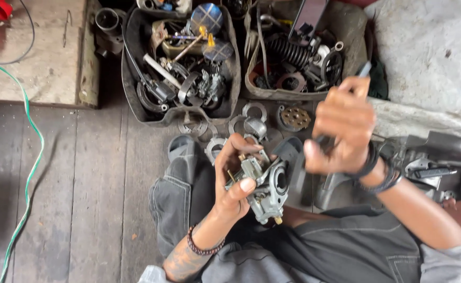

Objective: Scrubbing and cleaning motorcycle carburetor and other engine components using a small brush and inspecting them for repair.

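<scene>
Above the lap, left hand (236, 181) grip clamps a grey metal carburetor (266, 188); right hand (342, 131) grips a dark tool (364, 69).

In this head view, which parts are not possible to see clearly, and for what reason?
- Tool in the right hand: motion-blurred, and the fingers cover most of it; only a dark tip shows above the hand.
- Carburetor in the left hand: its far side is behind the palm and thumb.
- Parts in the two tubs: piled together, and the top edge cuts them off.
- Metal pieces at right: partly behind the right forearm.
</scene>
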